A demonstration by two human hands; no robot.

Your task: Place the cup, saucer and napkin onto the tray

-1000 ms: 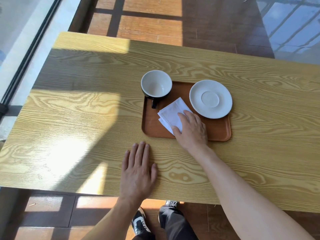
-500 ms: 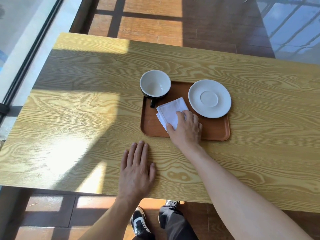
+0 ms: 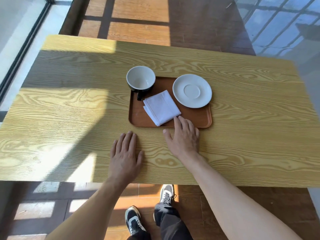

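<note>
A brown tray (image 3: 199, 118) lies on the wooden table (image 3: 69, 110). In its far left corner stands a black cup (image 3: 140, 80) with a white inside, handle pointing toward me. A white saucer (image 3: 192, 90) rests on the tray's far right corner. A folded white napkin (image 3: 161, 108) lies flat in the tray's middle. My right hand (image 3: 183, 137) is over the tray's near rim, fingers spread, its fingertips just at the napkin's near corner. My left hand (image 3: 125, 153) lies flat on the table, nearer to me than the tray, holding nothing.
The table's near edge (image 3: 155, 183) runs just behind my wrists. Below it are my legs and shoes (image 3: 135, 220) on a tiled floor. A window frame (image 3: 20, 54) runs along the left.
My right hand has slid back off the napkin toward me, leaving it lying flat on the tray. The left hand has stayed put.
</note>
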